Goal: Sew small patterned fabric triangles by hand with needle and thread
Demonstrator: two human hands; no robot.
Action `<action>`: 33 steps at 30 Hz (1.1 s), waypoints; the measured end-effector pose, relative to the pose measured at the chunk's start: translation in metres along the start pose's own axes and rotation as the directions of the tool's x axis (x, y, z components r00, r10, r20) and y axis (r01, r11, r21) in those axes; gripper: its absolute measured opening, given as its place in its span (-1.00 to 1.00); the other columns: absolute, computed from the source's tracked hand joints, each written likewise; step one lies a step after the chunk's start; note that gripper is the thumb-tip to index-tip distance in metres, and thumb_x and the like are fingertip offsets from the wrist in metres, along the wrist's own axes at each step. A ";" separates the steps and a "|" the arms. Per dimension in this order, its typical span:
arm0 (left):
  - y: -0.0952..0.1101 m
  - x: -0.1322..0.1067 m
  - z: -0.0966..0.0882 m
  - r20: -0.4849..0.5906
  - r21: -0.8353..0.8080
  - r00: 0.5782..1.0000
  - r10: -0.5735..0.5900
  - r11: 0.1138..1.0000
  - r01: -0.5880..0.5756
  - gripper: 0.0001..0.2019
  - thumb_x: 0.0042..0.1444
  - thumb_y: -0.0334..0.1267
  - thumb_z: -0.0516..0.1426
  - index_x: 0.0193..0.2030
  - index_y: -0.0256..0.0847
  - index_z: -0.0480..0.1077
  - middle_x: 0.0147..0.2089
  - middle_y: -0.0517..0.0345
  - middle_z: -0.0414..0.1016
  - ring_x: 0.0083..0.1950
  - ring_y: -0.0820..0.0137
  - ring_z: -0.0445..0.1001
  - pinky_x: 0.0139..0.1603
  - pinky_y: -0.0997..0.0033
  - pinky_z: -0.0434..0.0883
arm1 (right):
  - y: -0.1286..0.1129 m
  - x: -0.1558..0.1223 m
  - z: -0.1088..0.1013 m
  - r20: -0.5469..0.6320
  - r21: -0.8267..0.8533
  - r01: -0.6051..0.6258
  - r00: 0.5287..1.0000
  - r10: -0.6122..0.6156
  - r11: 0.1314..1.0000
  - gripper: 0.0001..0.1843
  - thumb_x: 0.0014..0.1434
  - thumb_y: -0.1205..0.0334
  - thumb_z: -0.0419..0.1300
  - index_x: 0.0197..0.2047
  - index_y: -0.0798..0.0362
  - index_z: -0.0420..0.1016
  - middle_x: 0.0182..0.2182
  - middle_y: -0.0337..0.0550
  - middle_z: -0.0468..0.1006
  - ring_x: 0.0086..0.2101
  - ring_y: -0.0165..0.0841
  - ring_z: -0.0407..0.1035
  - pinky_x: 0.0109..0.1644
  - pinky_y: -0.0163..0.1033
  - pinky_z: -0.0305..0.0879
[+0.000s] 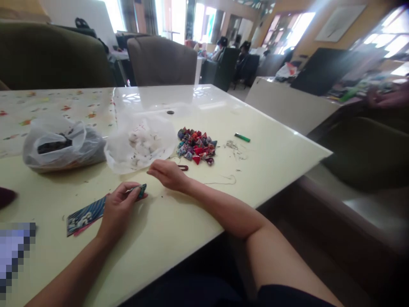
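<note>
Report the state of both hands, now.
Left hand: closed, holding a small, dark-green patterned fabric piece.
Right hand: closed in a pinch; whether it holds anything thin cannot be told.

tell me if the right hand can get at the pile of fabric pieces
Probably yes: the right hand is close by, and nothing tall stands between it and the pile; the dark-red tool lies low.

The cloth, small and dark teal-green, is pinched in the left fingers, its visible end tilted toward one o'clock, above the tabletop at eight o'clock from the right fingers.
</note>
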State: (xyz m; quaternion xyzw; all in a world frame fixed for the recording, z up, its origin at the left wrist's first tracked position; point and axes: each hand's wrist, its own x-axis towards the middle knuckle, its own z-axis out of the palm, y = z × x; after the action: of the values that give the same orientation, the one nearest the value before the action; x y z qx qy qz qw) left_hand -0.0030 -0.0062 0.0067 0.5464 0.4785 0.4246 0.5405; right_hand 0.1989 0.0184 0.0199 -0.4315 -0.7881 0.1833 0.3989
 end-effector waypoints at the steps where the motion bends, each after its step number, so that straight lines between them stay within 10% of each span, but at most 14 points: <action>1: -0.002 0.001 0.000 -0.003 -0.008 1.000 0.001 1.000 -0.001 -0.65 0.00 0.00 0.37 -0.18 -0.17 0.51 -0.27 0.19 0.60 -0.27 0.31 0.64 -0.19 0.42 0.48 | -0.002 0.002 -0.008 -0.051 -0.034 -0.013 0.999 0.012 0.999 -0.75 0.41 0.16 0.05 -0.33 0.04 0.29 -0.33 -0.15 0.43 -0.27 -0.38 0.31 -0.12 -0.28 0.22; 7: -0.007 0.004 0.000 0.019 -0.071 1.000 0.003 0.997 -0.001 -0.60 -0.07 0.01 0.41 -0.17 -0.17 0.51 -0.29 0.21 0.61 -0.27 0.34 0.64 -0.19 0.47 0.48 | -0.022 -0.017 -0.093 -0.271 -0.355 -0.229 0.953 0.134 0.906 -0.77 0.41 0.29 0.00 -0.24 0.10 0.42 -0.22 -0.05 0.54 -0.19 -0.35 0.39 -0.04 -0.26 0.26; 11: -0.007 0.004 0.000 0.035 -0.056 0.999 0.033 0.998 -0.031 -0.59 -0.07 0.01 0.40 -0.16 -0.18 0.52 -0.29 0.20 0.62 -0.27 0.35 0.64 -0.19 0.47 0.47 | -0.020 -0.073 -0.138 -0.067 -0.782 -0.419 0.793 0.606 0.461 -0.68 0.43 0.24 -0.03 -0.13 0.16 0.54 -0.10 0.08 0.59 -0.07 -0.24 0.45 -0.03 -0.24 0.28; 17: -0.005 0.002 0.002 -0.012 -0.102 0.999 0.053 0.993 -0.054 -0.55 -0.14 0.01 0.41 -0.19 -0.23 0.51 -0.31 0.17 0.61 -0.31 0.34 0.63 -0.22 0.43 0.49 | -0.003 -0.126 -0.142 0.030 -0.884 -0.340 0.645 0.764 0.322 -0.76 0.29 0.47 0.10 -0.06 0.29 0.57 -0.03 0.30 0.56 -0.04 -0.14 0.50 -0.02 -0.21 0.37; 25: -0.004 0.000 0.003 -0.030 -0.084 0.992 0.126 0.988 -0.128 -0.52 -0.16 0.04 0.40 -0.21 -0.26 0.50 -0.34 0.14 0.59 -0.37 0.34 0.61 -0.22 0.37 0.51 | 0.007 -0.101 -0.139 0.121 -0.909 -0.285 0.518 0.847 0.304 -0.57 0.33 0.08 0.25 0.15 0.18 0.44 0.08 0.06 0.48 0.00 -0.20 0.46 0.07 -0.01 0.47; 29: -0.006 0.002 0.002 -0.011 -0.065 0.988 0.155 0.986 -0.155 -0.49 -0.16 0.08 0.40 -0.19 -0.27 0.50 -0.34 0.12 0.59 -0.36 0.31 0.62 -0.23 0.36 0.51 | 0.001 -0.097 -0.142 0.084 -0.889 -0.347 0.517 0.852 0.298 -0.60 0.33 0.10 0.26 0.12 0.18 0.45 0.03 0.05 0.50 -0.04 -0.23 0.47 0.03 -0.04 0.48; 33: 0.003 -0.003 0.002 0.074 -0.109 0.986 0.147 0.984 -0.139 -0.49 -0.16 0.09 0.41 -0.20 -0.27 0.51 -0.26 0.07 0.60 -0.34 0.32 0.61 -0.19 0.30 0.54 | -0.023 -0.098 -0.144 -0.019 -0.814 -0.443 0.667 0.745 0.376 -0.88 0.23 0.38 0.19 -0.21 0.25 0.53 -0.22 0.09 0.58 -0.21 -0.27 0.47 -0.16 -0.23 0.36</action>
State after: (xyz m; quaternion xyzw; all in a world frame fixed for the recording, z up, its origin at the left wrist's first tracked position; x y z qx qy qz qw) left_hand -0.0018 -0.0097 0.0100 0.5674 0.3928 0.4640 0.5554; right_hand 0.3305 -0.0838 0.0768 -0.7737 -0.6288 0.0400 -0.0669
